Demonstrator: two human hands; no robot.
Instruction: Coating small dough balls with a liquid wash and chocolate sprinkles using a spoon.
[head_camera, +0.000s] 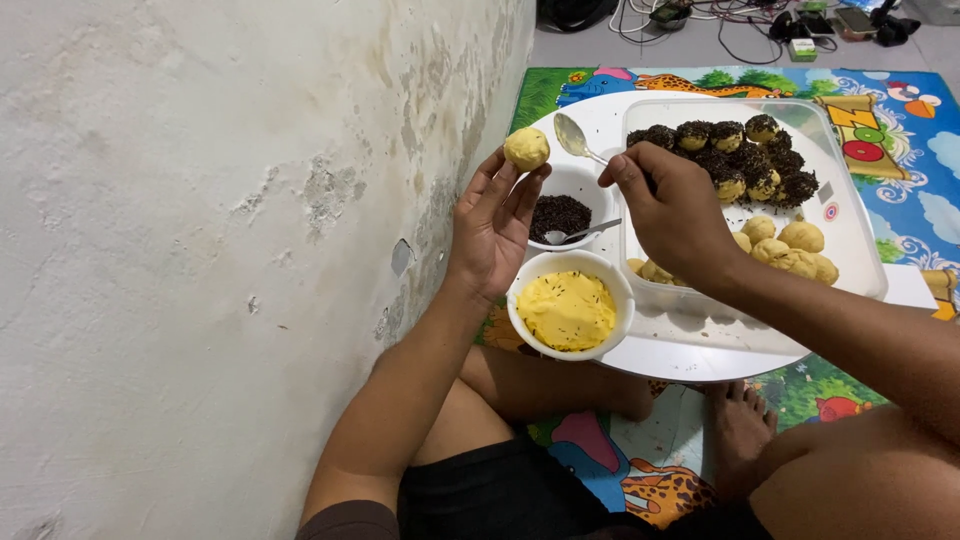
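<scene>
My left hand (492, 222) holds a pale yellow dough ball (526, 148) at its fingertips, raised above the bowls. In my right hand (672, 213) is a metal spoon (576, 136), its bowl pointing toward the ball and a short way from it. Below my hands stands a white bowl of yellow cream (567, 310) flecked with dark sprinkles. Behind it a white bowl of dark chocolate sprinkles (560, 214) has a second spoon (580, 235) lying in it. A clear plastic container (850, 250) holds several sprinkle-coated balls (735, 150) and several plain balls (790, 248).
Everything rests on a round white tray (690, 355) on a colourful animal-print floor mat (900, 210). A rough, peeling wall (220, 230) fills the left side. My crossed legs and bare foot (740, 425) lie under the tray. Cables and chargers (790, 22) are on the floor at the back.
</scene>
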